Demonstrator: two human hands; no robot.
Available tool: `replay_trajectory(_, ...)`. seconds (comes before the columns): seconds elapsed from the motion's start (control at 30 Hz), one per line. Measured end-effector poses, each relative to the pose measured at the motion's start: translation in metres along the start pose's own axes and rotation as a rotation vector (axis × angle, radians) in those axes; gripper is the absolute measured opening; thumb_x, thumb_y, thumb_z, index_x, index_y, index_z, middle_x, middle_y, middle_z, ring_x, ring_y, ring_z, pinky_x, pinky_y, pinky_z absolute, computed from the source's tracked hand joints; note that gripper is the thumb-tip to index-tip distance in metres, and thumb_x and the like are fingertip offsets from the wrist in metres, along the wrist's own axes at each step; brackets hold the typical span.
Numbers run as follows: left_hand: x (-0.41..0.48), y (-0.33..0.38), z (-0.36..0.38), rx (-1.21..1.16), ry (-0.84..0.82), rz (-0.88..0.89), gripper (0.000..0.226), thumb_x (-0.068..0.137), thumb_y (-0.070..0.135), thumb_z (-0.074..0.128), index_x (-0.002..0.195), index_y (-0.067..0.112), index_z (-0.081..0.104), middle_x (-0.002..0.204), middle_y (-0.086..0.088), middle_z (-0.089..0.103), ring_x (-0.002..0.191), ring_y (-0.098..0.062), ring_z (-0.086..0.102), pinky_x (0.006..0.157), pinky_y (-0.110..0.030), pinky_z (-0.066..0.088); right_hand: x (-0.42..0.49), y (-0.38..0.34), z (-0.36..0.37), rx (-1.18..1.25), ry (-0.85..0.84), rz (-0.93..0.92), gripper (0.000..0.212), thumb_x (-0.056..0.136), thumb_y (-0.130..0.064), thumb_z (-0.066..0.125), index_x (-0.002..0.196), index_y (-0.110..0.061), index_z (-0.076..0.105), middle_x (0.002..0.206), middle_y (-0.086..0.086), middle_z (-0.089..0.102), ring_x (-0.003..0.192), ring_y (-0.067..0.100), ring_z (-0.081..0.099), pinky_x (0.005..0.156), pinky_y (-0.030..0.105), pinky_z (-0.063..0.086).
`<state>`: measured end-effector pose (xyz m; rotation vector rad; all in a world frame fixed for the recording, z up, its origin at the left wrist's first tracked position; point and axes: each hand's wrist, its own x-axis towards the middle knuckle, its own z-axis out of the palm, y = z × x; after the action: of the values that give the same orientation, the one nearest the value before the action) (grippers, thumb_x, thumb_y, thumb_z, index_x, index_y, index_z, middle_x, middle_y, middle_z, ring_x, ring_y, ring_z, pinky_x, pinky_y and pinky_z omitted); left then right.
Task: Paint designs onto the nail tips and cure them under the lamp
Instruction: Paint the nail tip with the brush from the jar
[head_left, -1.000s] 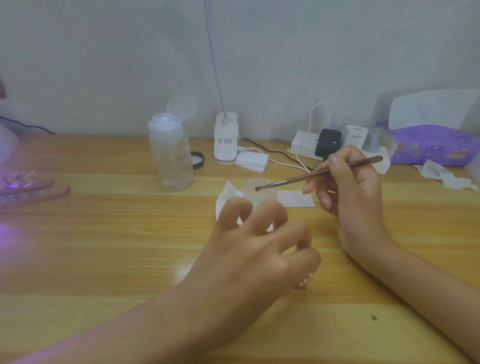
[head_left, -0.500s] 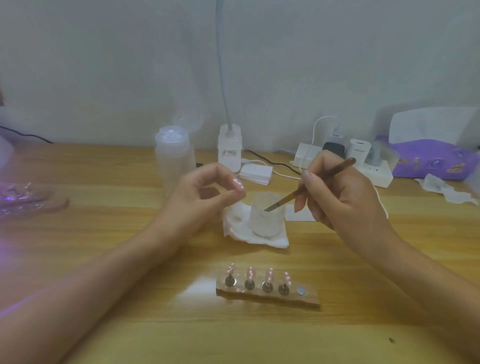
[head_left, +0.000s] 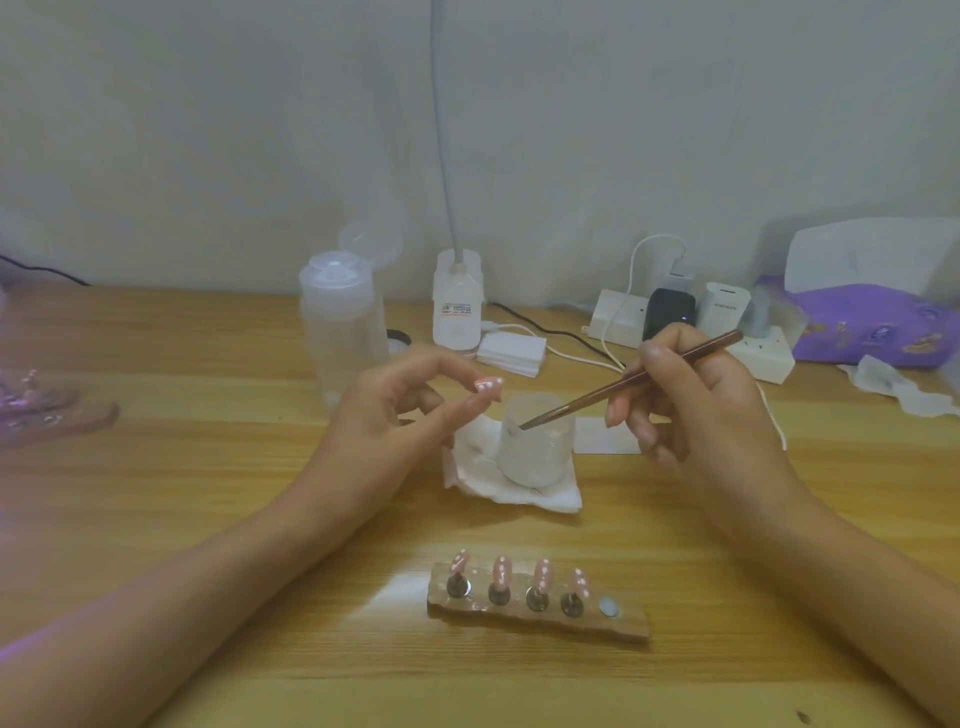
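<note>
Left hand: the left hand (head_left: 410, 410) is raised over the table, thumb and forefinger pinching a pink nail tip with white dots (head_left: 489, 386); the other fingers are curled loosely behind.
Held nail tip: it sits at the fingertips, above and just left of the cup, dotted face up.
Right hand: the right hand (head_left: 693, 410) grasps a thin brown-handled brush (head_left: 636, 381) like a pen, the handle slanting up to the right.
Brush tip: it points down-left into the mouth of a small frosted white cup (head_left: 537, 452); whether it touches anything inside cannot be told.
Cup: upright on a folded white tissue (head_left: 511, 491), between the two hands.
Holder: a long wooden block (head_left: 540, 618) lies near the front edge, well apart from both hands.
On the holder: four pink nail tips with white dots (head_left: 522, 571) stand in a row on round dark bases; a bare silver disc (head_left: 609, 607) sits at the right end.
Table: light wooden tabletop (head_left: 208, 467).
Behind, left: a clear plastic bottle with its flip lid open (head_left: 340, 322).
Behind, middle: a white lamp base with a grey gooseneck (head_left: 457, 306).
Behind, right: a white power strip with plugged chargers (head_left: 748, 345), a purple tissue pack (head_left: 878, 325) and a crumpled white tissue (head_left: 904, 387).
Far left: a blurred object in purple light (head_left: 47, 410).
</note>
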<state>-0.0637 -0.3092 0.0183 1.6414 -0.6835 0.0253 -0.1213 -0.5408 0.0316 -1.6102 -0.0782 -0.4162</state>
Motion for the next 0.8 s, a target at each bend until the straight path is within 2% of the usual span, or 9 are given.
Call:
replay_trajectory(0.1,0.001,-0.001,0.0,-0.029,0.014,-0.008,0.008,0.084,0.039,0.072,0.086,0.031,0.073,0.082,0.016,0.072,0.056,-0.009,0.056,0.055,-0.013,0.044,0.002,0.004,-0.002,0.081,0.049,0.016,0.024,0.105,-0.018,0.042,0.083,-0.012,0.049,0.064,0.009,0.066,0.044,0.012,0.046,0.037,0.018,0.035)
replay_trajectory(0.2,0.001,-0.001,0.001,0.017,0.035,-0.007,0.008,0.082,0.038,0.071,0.087,0.034,0.075,0.095,0.009,0.076,0.059,-0.034,0.054,0.054,-0.018,0.044,0.003,0.001,-0.004,0.026,0.04,-0.03,0.025,0.106,-0.018,0.043,0.082,-0.013,0.05,0.063,0.01,0.065,0.044,0.013,0.047,0.037,0.019,0.036)
replay_trajectory(0.23,0.001,-0.001,0.001,0.032,0.04,0.0,0.008,0.082,0.038,0.072,0.089,0.034,0.075,0.096,0.009,0.075,0.058,-0.031,0.053,0.055,-0.018,0.044,0.003,-0.002,-0.004,-0.024,0.015,-0.071,0.025,0.106,-0.018,0.044,0.081,-0.014,0.051,0.064,0.011,0.065,0.045,0.014,0.048,0.038,0.02,0.037)
replay_trajectory(0.33,0.001,-0.001,0.001,0.037,0.053,0.009,0.008,0.082,0.034,0.074,0.086,0.028,0.073,0.083,0.014,0.071,0.051,-0.003,0.045,0.051,-0.012,0.039,0.001,-0.012,-0.001,-0.198,-0.1,-0.21,0.022,0.102,-0.023,0.049,0.082,-0.016,0.051,0.067,0.012,0.066,0.046,0.021,0.052,0.039,0.023,0.04)
replay_trajectory(0.4,0.001,-0.002,0.002,0.05,0.058,0.003,0.011,0.081,0.033,0.075,0.081,0.022,0.071,0.065,0.021,0.064,0.045,0.0,0.039,0.047,-0.008,0.033,-0.001,-0.013,0.003,-0.282,-0.147,-0.242,0.02,0.101,-0.025,0.05,0.083,-0.016,0.052,0.069,0.011,0.067,0.048,0.026,0.055,0.041,0.024,0.043)
replay_trajectory(0.47,0.0,-0.003,0.003,0.065,0.054,0.005,0.012,0.082,0.03,0.075,0.079,0.019,0.07,0.058,0.024,0.06,0.043,-0.001,0.037,0.045,-0.007,0.031,-0.004,-0.01,0.006,-0.313,-0.161,-0.239,0.02,0.102,-0.022,0.052,0.083,-0.014,0.053,0.069,0.01,0.067,0.048,0.03,0.055,0.043,0.025,0.044)
replay_trajectory(0.57,-0.001,-0.004,0.002,0.081,0.036,0.007,0.008,0.086,0.021,0.075,0.079,0.019,0.07,0.068,0.02,0.067,0.046,-0.002,0.035,0.046,-0.01,0.032,-0.007,-0.006,0.007,-0.266,-0.159,-0.197,0.021,0.103,-0.019,0.051,0.084,-0.009,0.052,0.069,0.011,0.068,0.05,0.029,0.055,0.043,0.025,0.044)
replay_trajectory(0.7,-0.002,-0.006,0.001,0.127,0.029,0.013,0.009,0.088,0.021,0.074,0.081,0.025,0.071,0.089,0.01,0.073,0.048,-0.003,0.039,0.049,-0.013,0.037,-0.005,-0.008,0.007,-0.125,-0.121,-0.119,0.025,0.097,-0.03,0.053,0.084,-0.008,0.05,0.068,0.015,0.067,0.049,0.019,0.054,0.039,0.025,0.043)
replay_trajectory(0.8,-0.001,-0.008,0.0,0.146,0.025,0.025,0.011,0.089,0.02,0.072,0.082,0.027,0.07,0.097,0.009,0.074,0.048,-0.003,0.041,0.05,-0.013,0.038,-0.002,-0.004,0.003,-0.033,-0.033,-0.044,0.023,0.101,-0.024,0.049,0.083,-0.01,0.05,0.065,0.013,0.067,0.047,0.015,0.052,0.038,0.022,0.04)
